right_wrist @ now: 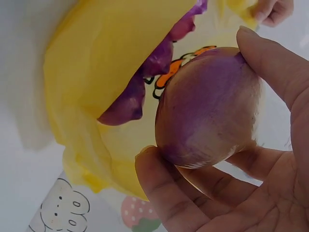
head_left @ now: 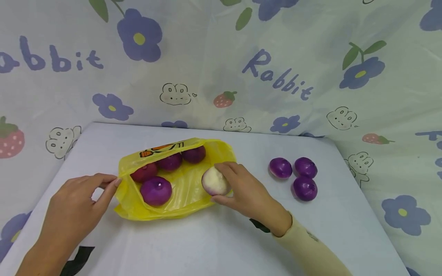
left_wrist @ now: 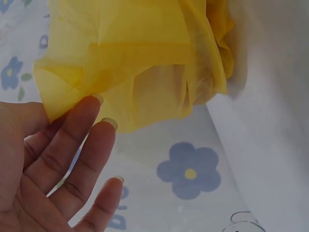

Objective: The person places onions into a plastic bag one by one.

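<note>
Yellow bag [head_left: 179, 191] edge pinched by left fingers [head_left: 112, 184], right fingers [head_left: 228, 168] curled round onion [head_left: 215, 181]

The word "Rabbit" stands in purple letters on the cloth [head_left: 310, 57] behind the table, once right of the middle, slanting down to the right, and once at the upper left, where only "abbit" shows in full and the first letter is cut by the edge. The yellow bag [head_left: 165, 147] bears an orange and black print with no readable letters
</note>
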Available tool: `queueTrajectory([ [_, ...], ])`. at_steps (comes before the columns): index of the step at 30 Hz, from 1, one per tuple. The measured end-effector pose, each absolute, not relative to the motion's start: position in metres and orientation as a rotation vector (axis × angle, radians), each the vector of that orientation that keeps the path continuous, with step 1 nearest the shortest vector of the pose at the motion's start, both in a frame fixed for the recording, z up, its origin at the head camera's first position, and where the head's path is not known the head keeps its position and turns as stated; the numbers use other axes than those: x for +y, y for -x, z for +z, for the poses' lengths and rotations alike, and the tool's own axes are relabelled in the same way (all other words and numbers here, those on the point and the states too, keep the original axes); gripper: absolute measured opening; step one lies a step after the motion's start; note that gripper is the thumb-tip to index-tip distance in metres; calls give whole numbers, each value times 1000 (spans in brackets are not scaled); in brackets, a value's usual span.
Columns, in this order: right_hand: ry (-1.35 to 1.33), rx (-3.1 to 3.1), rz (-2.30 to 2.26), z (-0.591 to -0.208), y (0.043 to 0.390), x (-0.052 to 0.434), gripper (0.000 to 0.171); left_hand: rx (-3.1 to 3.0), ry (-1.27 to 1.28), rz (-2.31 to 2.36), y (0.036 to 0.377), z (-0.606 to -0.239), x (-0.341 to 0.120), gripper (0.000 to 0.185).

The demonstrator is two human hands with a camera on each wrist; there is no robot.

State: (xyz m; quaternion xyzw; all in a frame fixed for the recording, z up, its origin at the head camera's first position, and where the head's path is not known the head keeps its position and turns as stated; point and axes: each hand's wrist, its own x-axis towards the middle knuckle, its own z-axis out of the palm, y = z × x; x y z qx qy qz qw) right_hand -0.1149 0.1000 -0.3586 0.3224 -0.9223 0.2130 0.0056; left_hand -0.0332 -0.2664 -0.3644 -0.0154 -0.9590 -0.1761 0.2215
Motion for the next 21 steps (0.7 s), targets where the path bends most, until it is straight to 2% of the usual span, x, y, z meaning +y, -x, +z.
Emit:
queueTrajectory([
  [21,-1053,-2939,672,-365,129,70,79,-2630,59,-472,35,-366,-266,26],
])
